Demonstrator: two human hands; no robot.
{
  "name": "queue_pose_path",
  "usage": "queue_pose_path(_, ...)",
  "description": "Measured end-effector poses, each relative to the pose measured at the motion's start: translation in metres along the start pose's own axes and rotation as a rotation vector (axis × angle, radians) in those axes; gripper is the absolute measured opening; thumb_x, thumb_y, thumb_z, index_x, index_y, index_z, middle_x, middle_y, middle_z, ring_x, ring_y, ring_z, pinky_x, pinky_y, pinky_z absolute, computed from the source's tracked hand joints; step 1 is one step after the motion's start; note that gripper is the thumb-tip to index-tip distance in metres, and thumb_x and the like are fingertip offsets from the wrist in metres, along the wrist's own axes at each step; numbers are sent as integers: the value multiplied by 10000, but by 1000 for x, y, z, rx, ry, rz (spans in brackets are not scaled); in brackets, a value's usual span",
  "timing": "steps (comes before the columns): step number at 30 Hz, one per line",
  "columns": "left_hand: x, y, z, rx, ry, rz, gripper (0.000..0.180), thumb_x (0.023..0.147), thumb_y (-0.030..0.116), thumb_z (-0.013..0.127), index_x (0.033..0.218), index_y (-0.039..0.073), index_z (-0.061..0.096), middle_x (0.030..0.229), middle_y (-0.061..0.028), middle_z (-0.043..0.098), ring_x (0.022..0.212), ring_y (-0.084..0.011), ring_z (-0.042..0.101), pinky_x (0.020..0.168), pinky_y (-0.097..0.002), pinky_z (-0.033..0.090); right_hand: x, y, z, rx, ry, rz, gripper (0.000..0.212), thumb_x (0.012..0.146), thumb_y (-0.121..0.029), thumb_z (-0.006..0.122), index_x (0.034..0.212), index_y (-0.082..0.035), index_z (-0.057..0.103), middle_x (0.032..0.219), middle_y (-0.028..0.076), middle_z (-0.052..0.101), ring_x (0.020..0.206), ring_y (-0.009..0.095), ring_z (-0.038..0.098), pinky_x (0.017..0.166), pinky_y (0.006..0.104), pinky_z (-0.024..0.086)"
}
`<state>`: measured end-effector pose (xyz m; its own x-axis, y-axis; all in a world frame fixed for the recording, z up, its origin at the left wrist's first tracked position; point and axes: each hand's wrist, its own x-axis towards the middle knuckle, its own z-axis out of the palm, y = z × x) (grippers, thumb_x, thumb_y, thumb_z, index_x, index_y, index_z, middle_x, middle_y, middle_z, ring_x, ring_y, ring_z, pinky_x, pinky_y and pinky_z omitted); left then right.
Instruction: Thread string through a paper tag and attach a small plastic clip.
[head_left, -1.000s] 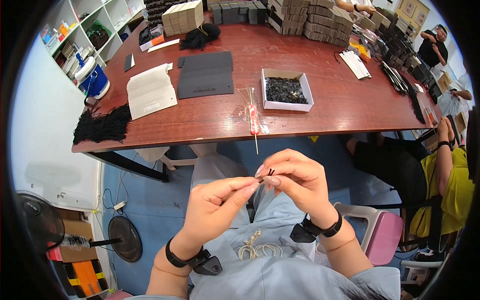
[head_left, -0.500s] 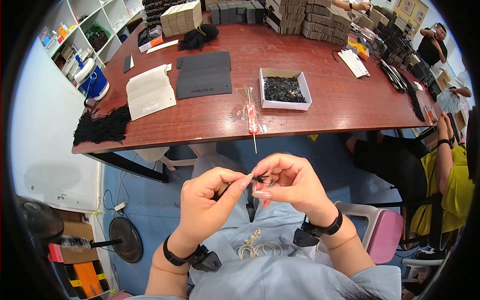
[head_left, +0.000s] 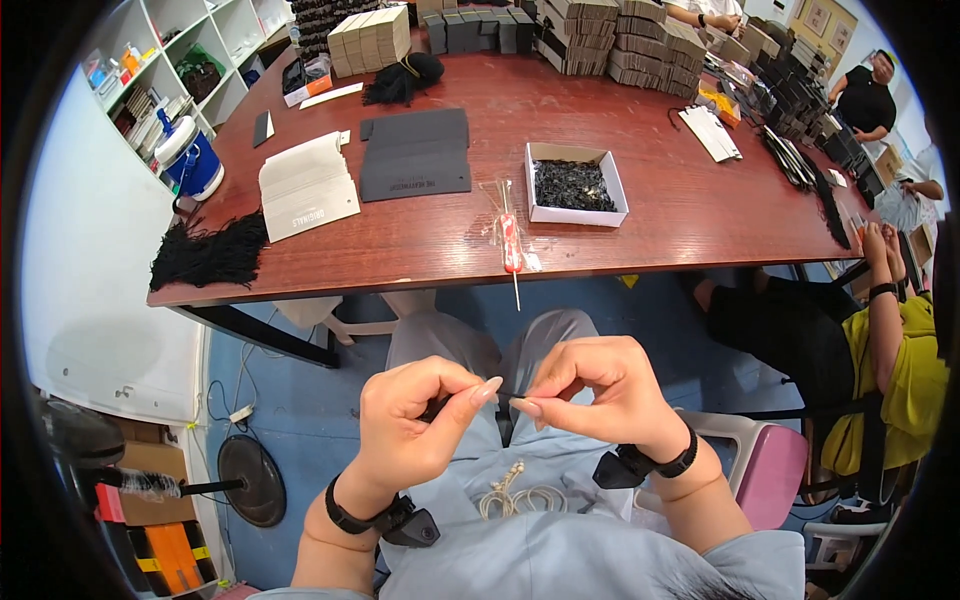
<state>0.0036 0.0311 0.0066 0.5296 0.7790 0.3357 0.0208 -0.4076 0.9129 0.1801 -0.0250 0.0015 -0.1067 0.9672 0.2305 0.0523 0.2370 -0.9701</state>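
My left hand [head_left: 425, 410] and my right hand [head_left: 605, 400] are both closed in a pinch above my lap, a short way apart. A thin black cord [head_left: 511, 395] spans the gap between their fingertips, with the rest of it hidden in the hands. Beyond them, a red-handled tool [head_left: 511, 245] is taped to the table edge under clear film, and its thin metal tip juts out toward me. A white box [head_left: 577, 213] of small black pieces stands behind it to the right. At the table's left corner lies a bundle of black cords [head_left: 208, 252].
Cream tags [head_left: 308, 185] and dark grey tags [head_left: 415, 155] lie on the red-brown table [head_left: 420, 245]. Stacked tags [head_left: 655, 45] line its far side. A blue-and-white jug [head_left: 188, 160] stands at the left. A person in yellow-green [head_left: 895, 370] sits at the right, near a pink stool [head_left: 770, 470].
My right hand has drawn away to the right and slightly down from the left, its fingers now pinched together. The cord between them is pulled straight, and the loose strands no longer show.
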Motion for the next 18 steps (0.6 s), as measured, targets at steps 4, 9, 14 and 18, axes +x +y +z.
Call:
queue_pose_path(4, -3, 2, 2, -16, 36, -46, 56, 704, -2, 604, 662, -8, 567, 538, -31, 522, 434, -40, 397, 394, -177, 284, -1, 0, -2, -32, -26, -5, 85, 682, -7, 629, 651, 10, 551, 640, 54, 568, 566, 73, 554, 480, 176, 458)
queue_pose_path(9, 0, -2, -3, -34, -88, -65, 48, 718, 8, 594, 678, -12, 576, 525, -34, 513, 424, -49, 399, 391, -185, 283, -6, 3, -7, -100, -43, 34, 59, 687, -22, 627, 702, 7, 579, 654, 48, 580, 558, 81, 549, 479, 182, 453)
queue_pose_path(14, 4, -5, -5, 10, -334, -130, 69, 720, 45, 603, 686, -9, 577, 493, -38, 487, 416, -59, 398, 388, -202, 287, -15, 2, -13, -294, -155, -8, 55, 702, -39, 611, 750, -18, 596, 652, 64, 577, 536, 130, 552, 466, 220, 425)
queue_pose_path(18, -2, -5, -1, 61, -254, -80, 83, 721, 54, 605, 675, -9, 575, 495, -44, 486, 410, -69, 396, 388, -209, 289, -17, 2, -14, -465, -139, -108, 83, 683, -20, 608, 766, -16, 600, 655, 77, 582, 538, 172, 552, 469, 236, 422)
